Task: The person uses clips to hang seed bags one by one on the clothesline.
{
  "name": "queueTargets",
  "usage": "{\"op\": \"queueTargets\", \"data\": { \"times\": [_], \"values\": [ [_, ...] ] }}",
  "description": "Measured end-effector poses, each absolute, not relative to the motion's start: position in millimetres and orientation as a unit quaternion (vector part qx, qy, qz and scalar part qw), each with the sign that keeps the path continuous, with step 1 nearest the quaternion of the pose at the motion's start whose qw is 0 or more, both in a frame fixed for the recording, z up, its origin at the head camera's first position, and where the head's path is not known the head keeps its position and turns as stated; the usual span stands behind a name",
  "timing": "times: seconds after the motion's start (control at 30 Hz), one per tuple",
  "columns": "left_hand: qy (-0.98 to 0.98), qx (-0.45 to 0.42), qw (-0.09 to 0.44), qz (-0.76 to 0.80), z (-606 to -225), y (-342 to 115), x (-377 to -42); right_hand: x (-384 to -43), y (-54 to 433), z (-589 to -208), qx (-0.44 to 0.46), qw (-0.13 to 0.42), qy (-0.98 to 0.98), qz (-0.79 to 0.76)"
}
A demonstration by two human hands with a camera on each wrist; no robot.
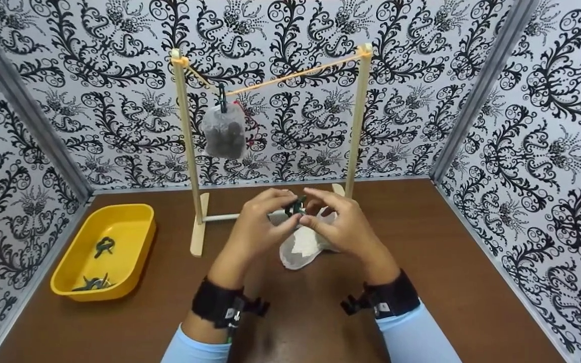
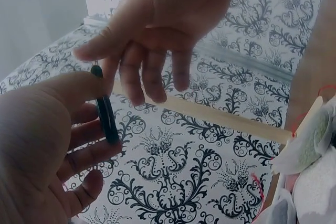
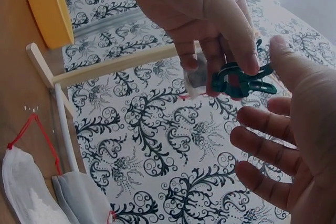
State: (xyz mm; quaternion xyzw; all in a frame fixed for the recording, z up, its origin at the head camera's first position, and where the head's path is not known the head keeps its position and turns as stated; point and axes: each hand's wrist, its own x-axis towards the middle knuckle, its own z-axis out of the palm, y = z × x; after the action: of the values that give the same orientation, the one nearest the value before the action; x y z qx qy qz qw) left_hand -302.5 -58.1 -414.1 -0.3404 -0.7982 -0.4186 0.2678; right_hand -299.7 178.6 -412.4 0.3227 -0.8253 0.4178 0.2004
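1. We see the left hand point(image 1: 260, 224) pinching a dark green clip point(image 1: 295, 206) between thumb and fingers, out in front of the body and above the table point(image 1: 452, 302).
2. We see the right hand point(image 1: 341, 224) just beside it, its fingers spread and slightly bent, the thumb tip right by the clip's handle; we cannot tell whether they touch.
3. Below the hands we find pouches point(image 1: 295, 254) with red strings on the table, one holding something white; the hands partly hide them in the head view.
4. Behind them we have a wooden stand point(image 1: 358, 126) with an orange cord point(image 1: 295, 75) tied between its posts.
5. On the cord, nearer the left post, we see another clip point(image 1: 223, 101) holding a dark-filled pouch point(image 1: 224, 133), and the cord sags there.
6. To the left we see a yellow tray point(image 1: 131, 234) with more clips point(image 1: 104, 246) inside.
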Motion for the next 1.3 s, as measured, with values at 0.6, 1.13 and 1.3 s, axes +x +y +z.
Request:
{"op": "queueTargets", "data": {
  "times": [0.6, 1.13, 1.3],
  "values": [
    [-0.823, -0.347, 0.218, -0.394, -415, -59, -294, -294, 178, -409, 0.339, 0.221, -0.796, 0.449],
    [-0.945, -0.3, 0.055, -0.118, -493, -56, -316, -303, 185, -413, 0.251, 0.27, -0.796, 0.481],
    [-0.947, -0.296, 0.066, -0.11, -511, -53, -322, -305, 185, -414, 0.242, 0.284, -0.788, 0.49]
  ]
}}
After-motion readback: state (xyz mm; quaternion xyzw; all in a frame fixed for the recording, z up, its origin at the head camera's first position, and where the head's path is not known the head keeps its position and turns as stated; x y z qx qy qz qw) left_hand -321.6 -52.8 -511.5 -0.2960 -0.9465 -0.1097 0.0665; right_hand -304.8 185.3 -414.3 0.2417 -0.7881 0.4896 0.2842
